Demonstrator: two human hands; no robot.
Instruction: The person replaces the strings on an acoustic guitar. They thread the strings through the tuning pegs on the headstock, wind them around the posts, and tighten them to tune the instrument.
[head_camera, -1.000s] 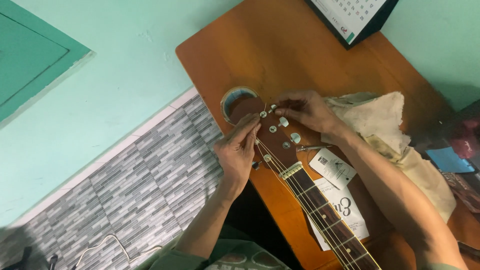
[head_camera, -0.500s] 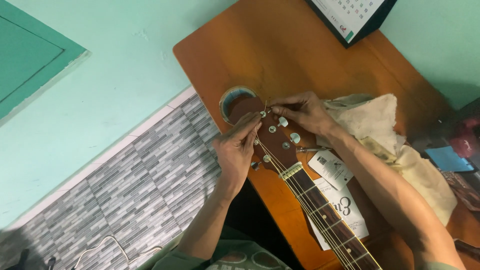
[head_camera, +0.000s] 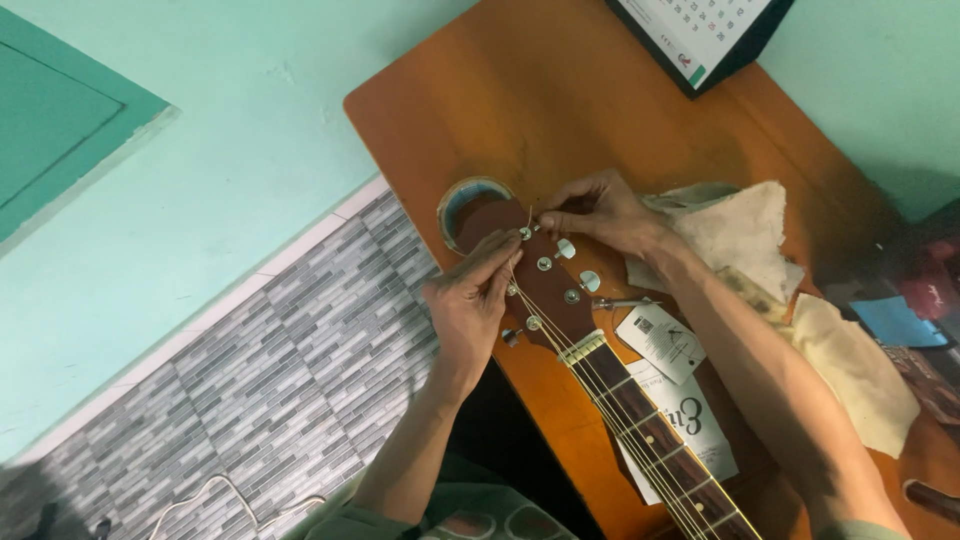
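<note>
- Guitar headstock (head_camera: 545, 280) points far-left; its neck runs near-right across the wooden table (head_camera: 560, 90).
- Left hand (head_camera: 468, 305) pinches a string (head_camera: 516, 262).
- Right hand (head_camera: 600, 212) pinches the string's end at the top tuning post.

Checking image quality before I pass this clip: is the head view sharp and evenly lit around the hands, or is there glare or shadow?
Head view: sharp, soft even light, no glare; left hand, right hand and guitar headstock in focus; the table's right edge falls into shadow.

Glossy wooden headstock (head_camera: 545, 290), metal pegs (head_camera: 545, 264)
</note>
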